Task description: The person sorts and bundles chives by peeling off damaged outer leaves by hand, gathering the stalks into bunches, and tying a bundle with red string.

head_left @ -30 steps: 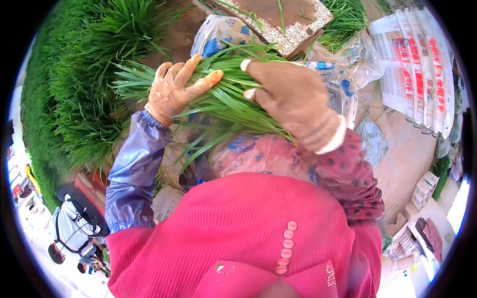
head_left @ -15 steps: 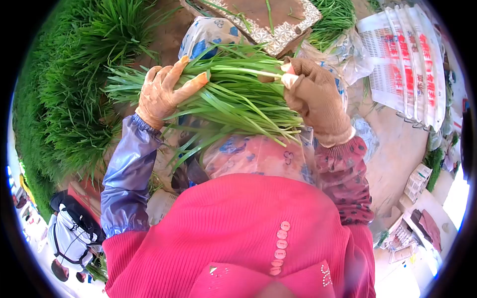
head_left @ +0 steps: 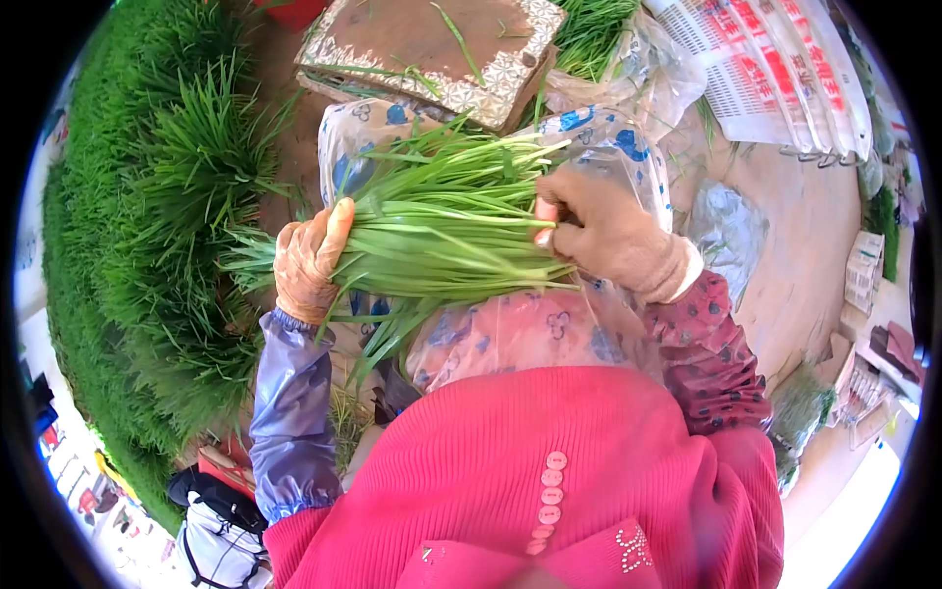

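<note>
A bunch of garlic chives [head_left: 442,231] lies across my lap, leaves to the left and pale stem ends to the right. My left hand [head_left: 309,257], in a thin tan glove, is wrapped round the leafy part with the thumb on top. At the stem ends, my right hand [head_left: 608,236] wears a brown knit glove with bare thumb and fingertip showing. Its fingers are pinched together on a stem; the hand is slightly blurred. Under the bunch, a clear plastic sheet with blue prints [head_left: 510,329] covers my lap.
Piles of chives [head_left: 147,236] fill the left side. A patterned board [head_left: 422,49] with loose leaves on it stands ahead. More chives [head_left: 594,34] lie beyond it, near white printed sacks [head_left: 775,74]. A crumpled plastic bag [head_left: 728,236] is on the floor at right.
My left hand has closed from spread fingers to a grip round the leaves. The bunch looks straighter and more gathered. My right hand has moved slightly down and left in view; the camera view has shifted.
</note>
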A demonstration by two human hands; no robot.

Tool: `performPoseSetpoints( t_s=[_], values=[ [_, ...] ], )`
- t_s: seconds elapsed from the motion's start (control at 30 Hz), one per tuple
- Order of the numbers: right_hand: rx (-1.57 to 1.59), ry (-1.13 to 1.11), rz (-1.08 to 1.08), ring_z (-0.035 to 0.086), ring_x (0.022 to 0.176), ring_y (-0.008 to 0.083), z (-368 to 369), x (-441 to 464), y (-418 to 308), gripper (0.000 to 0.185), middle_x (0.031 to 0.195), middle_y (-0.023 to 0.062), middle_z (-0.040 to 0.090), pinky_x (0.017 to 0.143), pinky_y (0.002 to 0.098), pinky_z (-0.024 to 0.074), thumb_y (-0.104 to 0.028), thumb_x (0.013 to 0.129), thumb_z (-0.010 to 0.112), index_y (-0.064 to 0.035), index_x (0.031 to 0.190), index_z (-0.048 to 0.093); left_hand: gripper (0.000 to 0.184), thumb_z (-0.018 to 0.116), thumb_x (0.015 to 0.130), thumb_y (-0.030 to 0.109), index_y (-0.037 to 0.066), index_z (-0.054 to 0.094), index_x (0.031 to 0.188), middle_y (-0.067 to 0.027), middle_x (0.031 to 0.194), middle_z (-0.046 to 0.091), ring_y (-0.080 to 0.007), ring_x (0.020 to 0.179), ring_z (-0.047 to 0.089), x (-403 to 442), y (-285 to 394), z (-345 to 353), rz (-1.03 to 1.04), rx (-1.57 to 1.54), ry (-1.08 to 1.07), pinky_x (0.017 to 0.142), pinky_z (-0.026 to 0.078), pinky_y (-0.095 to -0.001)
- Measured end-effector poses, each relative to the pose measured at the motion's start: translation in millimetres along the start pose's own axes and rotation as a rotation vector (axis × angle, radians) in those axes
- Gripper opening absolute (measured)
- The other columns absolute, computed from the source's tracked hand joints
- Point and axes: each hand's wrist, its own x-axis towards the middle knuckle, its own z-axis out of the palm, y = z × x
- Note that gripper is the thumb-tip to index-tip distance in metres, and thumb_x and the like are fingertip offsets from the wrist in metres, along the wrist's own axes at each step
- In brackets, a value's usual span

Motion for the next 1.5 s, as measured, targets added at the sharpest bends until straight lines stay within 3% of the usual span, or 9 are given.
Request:
performPoseSetpoints(
  t_s=[0.33,0.57,0.7,0.87,1.1,1.27,1.33,1.47,1.5],
  values=[
    [-0.863,0.252,0.488,0.060,0.100,0.0379,-114.0,-32.8,75.2,0.036,0.102,0.0220,0.064,0.086,0.0439,0.0468,-0.029,0.084,0.062,-0.0056,0.112,0.062,0.059,0.065,0.072,0.013,0.014,0.053,0.130,-0.0115,0.110,0.061,-0.0267,0.096,0.060,-2.5,1.5,-3.2,-0.005,0.082,-0.033,0.086,0.046,-0.0408],
    [-0.462,0.197,-0.472,0.057,0.109,0.0343,-45.6,101.9,59.8,0.046,0.116,0.0179,0.060,0.097,0.0409,0.0442,-0.023,0.083,0.065,-0.0028,0.123,0.056,0.058,0.064,0.068,0.006,0.012,0.056,0.125,-0.0127,0.110,0.060,-0.0287,0.093,0.060,-3.0,0.6,-2.4,-0.012,0.044,-0.073,0.083,0.049,-0.0416],
    [-0.718,-0.162,-0.335,0.051,0.121,0.0318,1.5,191.8,58.0,0.050,0.135,0.0132,0.052,0.100,0.0380,0.0430,-0.017,0.075,0.069,-0.0116,0.123,0.059,0.056,0.064,0.070,0.007,0.013,0.056,0.125,-0.0130,0.110,0.060,-0.0292,0.093,0.060,-0.9,1.1,-2.4,-0.019,0.027,-0.086,0.084,0.049,-0.0422],
    [-0.710,-0.433,-0.367,0.058,0.111,0.0287,5.3,198.7,47.2,0.038,0.121,0.0106,0.062,0.091,0.0385,0.0477,-0.021,0.078,0.067,-0.0146,0.116,0.066,0.053,0.063,0.074,0.009,0.013,0.055,0.126,-0.0133,0.107,0.061,-0.0298,0.093,0.061,3.2,3.1,-4.9,-0.034,-0.006,-0.111,0.086,0.049,-0.0439],
    [0.348,-0.334,0.050,0.063,0.075,0.0096,-55.3,124.0,59.9,0.030,0.084,0.0058,0.070,0.064,0.0261,0.0502,-0.028,0.089,0.064,-0.0060,0.108,0.069,0.062,0.066,0.072,0.001,0.016,0.054,0.132,-0.0105,0.106,0.066,-0.0282,0.088,0.065,7.1,9.5,-4.7,-0.177,-0.102,-0.108,0.076,0.053,-0.0356],
    [0.003,-0.219,0.042,0.062,0.069,0.0144,-59.5,99.0,32.4,0.024,0.080,0.0052,0.070,0.069,0.0295,0.0519,-0.025,0.091,0.060,-0.0056,0.102,0.070,0.058,0.064,0.080,0.005,0.014,0.050,0.136,-0.0123,0.108,0.067,-0.0275,0.096,0.066,7.6,-11.4,-7.9,-0.293,-0.398,-0.219,0.081,0.052,-0.0342],
    [-0.519,0.000,-0.278,0.063,0.066,0.0211,-53.0,96.2,41.7,0.020,0.074,0.0081,0.067,0.067,0.0332,0.0515,-0.021,0.090,0.057,-0.0051,0.090,0.069,0.054,0.062,0.083,0.007,0.011,0.050,0.136,-0.0141,0.116,0.065,-0.0294,0.102,0.065,9.6,-18.4,-10.3,-0.450,-0.687,-0.321,0.085,0.051,-0.0324],
    [-0.504,0.187,-0.314,0.062,0.066,0.0249,-73.0,65.3,71.4,0.021,0.073,0.0102,0.064,0.063,0.0368,0.0503,-0.024,0.091,0.052,-0.0075,0.089,0.065,0.050,0.060,0.087,0.013,0.005,0.049,0.135,-0.0109,0.125,0.061,-0.0225,0.109,0.063,25.0,-35.0,-24.4,-0.226,-0.451,-0.574,0.094,0.049,-0.0339],
    [-0.495,0.224,-0.292,0.063,0.068,0.0239,-81.1,55.2,83.0,0.023,0.075,0.0097,0.064,0.064,0.0367,0.0508,-0.027,0.093,0.051,-0.0082,0.092,0.065,0.051,0.062,0.087,0.017,0.004,0.049,0.135,-0.0080,0.126,0.061,-0.0195,0.112,0.061,3.6,-53.7,-12.0,-0.417,-0.717,-0.584,0.096,0.048,-0.0361]
  ],
)
